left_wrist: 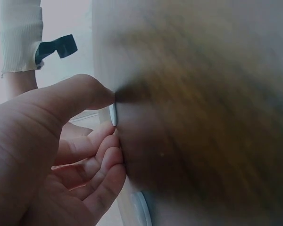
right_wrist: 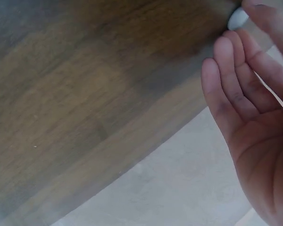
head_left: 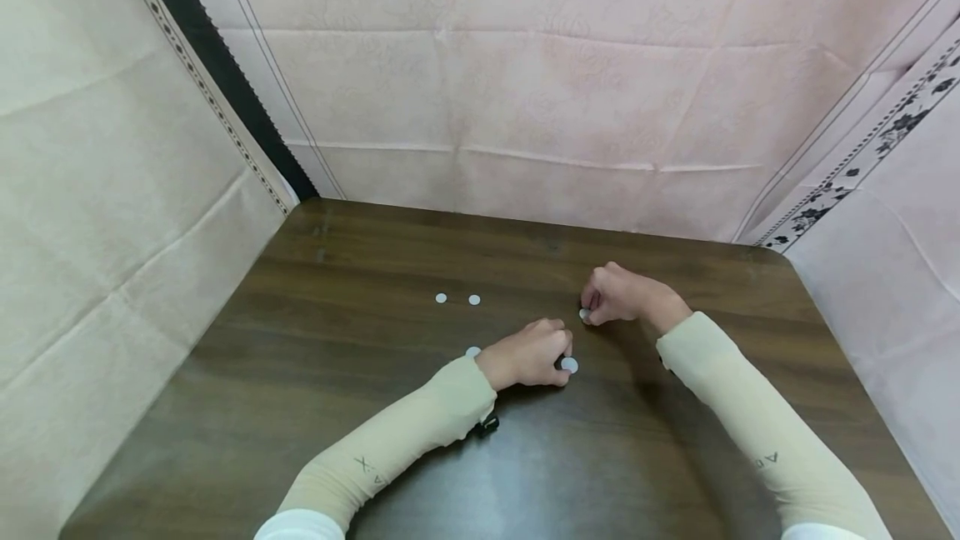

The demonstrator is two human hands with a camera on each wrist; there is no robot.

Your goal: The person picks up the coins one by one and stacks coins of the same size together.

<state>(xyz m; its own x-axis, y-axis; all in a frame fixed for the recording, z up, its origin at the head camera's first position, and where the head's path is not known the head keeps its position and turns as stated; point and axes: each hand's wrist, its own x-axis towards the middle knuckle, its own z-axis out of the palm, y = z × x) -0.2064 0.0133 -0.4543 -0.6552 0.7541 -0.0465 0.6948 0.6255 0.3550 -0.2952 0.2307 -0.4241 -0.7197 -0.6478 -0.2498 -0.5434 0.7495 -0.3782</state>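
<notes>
Small round white discs lie on a brown wooden table [head_left: 352, 282]. My left hand [head_left: 528, 355] pinches one white disc [head_left: 569, 365] at its edges, low against the tabletop. In the left wrist view that disc sits between the thumb and a fingertip. Farther back and to the right, my right hand [head_left: 618, 294] holds another white disc [head_left: 584, 314] between thumb and fingers, partly covered by them. The right wrist view shows this disc [right_wrist: 237, 19] by the thumb tip, close to the wood. Behind the left wrist a further white disc [head_left: 473, 352] peeks out, its lower part hidden.
A white disc [head_left: 441, 298] and another white disc [head_left: 475, 300] lie side by side left of the hands. Pale cloth [head_left: 540, 98] hangs along the table's far edge, with more cloth at both sides. A small black device [head_left: 487, 424] sits at the left wrist.
</notes>
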